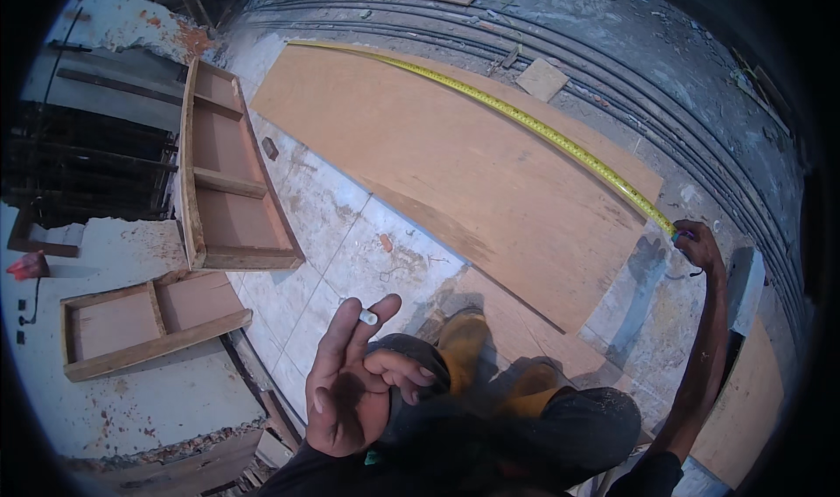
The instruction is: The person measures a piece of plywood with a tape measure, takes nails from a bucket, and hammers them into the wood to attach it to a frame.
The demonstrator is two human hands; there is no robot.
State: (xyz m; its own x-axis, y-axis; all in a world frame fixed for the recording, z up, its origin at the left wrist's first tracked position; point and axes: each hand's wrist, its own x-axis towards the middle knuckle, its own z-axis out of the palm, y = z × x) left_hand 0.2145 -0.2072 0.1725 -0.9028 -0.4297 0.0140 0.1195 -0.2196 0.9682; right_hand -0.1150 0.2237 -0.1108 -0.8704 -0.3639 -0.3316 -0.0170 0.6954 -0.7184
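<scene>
Your right hand [697,247] is clamped on the near end of the yellow tape measure [525,119], extended lengthwise over the plywood sheet [437,160], while your left hand [360,383] pinches a cigarette [368,318].

Tape blade [525,122] stretching leftward from grip of right hand [696,245], over plywood sheet [420,156]. Rods [731,197] lying beyond blade. Nearer framed panel [197,301] sitting left of left hand [363,374], farther framed panel [232,180] sitting ahead-left. Boots [463,344] standing between hands.
</scene>
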